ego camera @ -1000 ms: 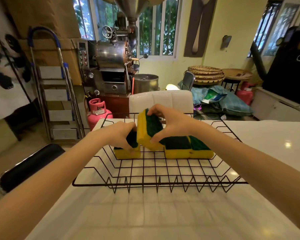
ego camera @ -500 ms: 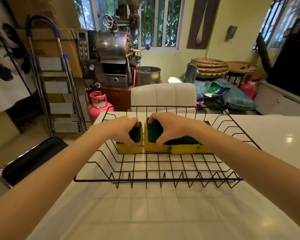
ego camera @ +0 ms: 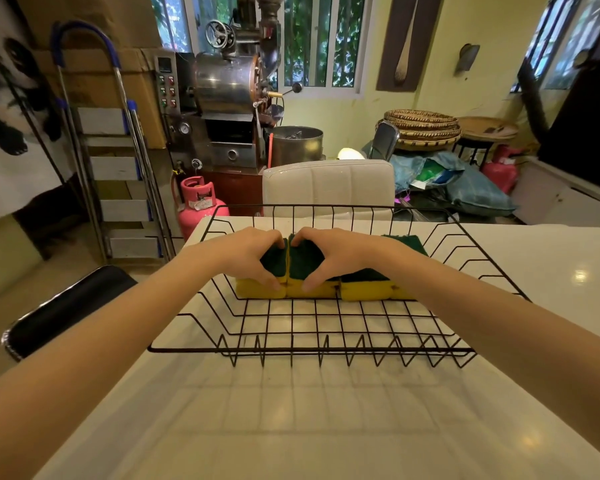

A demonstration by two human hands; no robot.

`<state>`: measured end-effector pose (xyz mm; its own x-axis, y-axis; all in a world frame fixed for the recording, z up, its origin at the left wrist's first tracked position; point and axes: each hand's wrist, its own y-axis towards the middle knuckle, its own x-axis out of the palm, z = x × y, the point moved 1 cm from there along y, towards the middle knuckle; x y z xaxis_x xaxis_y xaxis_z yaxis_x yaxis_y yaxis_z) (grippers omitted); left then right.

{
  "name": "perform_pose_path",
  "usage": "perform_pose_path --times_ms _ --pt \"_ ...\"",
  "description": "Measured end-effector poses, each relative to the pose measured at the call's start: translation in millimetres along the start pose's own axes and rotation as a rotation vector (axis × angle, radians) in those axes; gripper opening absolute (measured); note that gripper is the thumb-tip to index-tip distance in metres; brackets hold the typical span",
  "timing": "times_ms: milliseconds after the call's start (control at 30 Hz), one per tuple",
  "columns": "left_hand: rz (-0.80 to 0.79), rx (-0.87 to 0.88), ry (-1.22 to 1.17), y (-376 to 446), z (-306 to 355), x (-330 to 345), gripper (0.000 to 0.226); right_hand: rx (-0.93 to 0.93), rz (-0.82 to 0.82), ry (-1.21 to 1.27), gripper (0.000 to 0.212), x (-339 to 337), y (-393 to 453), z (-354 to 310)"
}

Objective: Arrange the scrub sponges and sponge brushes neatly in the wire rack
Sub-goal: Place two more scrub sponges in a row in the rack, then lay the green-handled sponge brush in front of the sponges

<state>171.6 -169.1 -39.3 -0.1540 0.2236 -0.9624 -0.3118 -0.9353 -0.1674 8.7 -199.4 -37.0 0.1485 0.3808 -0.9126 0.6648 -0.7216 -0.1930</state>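
Note:
A black wire rack (ego camera: pixel 309 349) stands on the white counter (ego camera: pixel 326 427). Several yellow scrub sponges with green tops lie in a row across its far half. My left hand (ego camera: pixel 250 254) grips the leftmost sponge (ego camera: pixel 260 291), thumb on its yellow front. My right hand (ego camera: pixel 333 254) grips the sponge beside it (ego camera: pixel 305 263), and the two sponges touch side by side. Further right lie another sponge (ego camera: pixel 366 289) and one partly hidden behind my right forearm (ego camera: pixel 407 242). No sponge brush is in view.
A white padded chair back (ego camera: pixel 328 185) stands just beyond the counter's far edge. A black stool seat (ego camera: pixel 66 306) sits low at the left. A pink gas cylinder (ego camera: pixel 198 202), a stepladder (ego camera: pixel 115 161) and a metal roasting machine (ego camera: pixel 229 109) stand behind.
My right hand has lowered the tilted sponge flat into the row. Both hands have pushed their two sponges together until they touch.

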Motion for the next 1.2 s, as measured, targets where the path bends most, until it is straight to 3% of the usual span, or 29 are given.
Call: perform_pose_path --times_ms 167,300,533,733,1000,1200 --pt "-0.03 -0.003 0.084 -2 7 3 0.059 0.002 -0.014 -0.131 0.068 5 6 -9" --pt "-0.116 -0.053 0.141 -9 14 2 0.066 0.013 -0.012 -0.215 0.075 9 2 -14" --pt "-0.18 -0.071 -0.032 -50 38 -22 0.057 -0.003 0.091 -0.008 0.071 -2 -41 -23" --pt "-0.116 -0.066 -0.056 -100 72 -33 0.064 -0.052 0.258 0.101 0.074 -3 -106 -40" --pt "0.06 0.173 -0.099 -166 131 11 0.085 -0.111 0.427 0.227 0.078 42 -201 -56" --pt "-0.048 0.252 -0.117 -194 154 51 0.099 -0.057 0.294 0.271 0.085 83 -259 -44"
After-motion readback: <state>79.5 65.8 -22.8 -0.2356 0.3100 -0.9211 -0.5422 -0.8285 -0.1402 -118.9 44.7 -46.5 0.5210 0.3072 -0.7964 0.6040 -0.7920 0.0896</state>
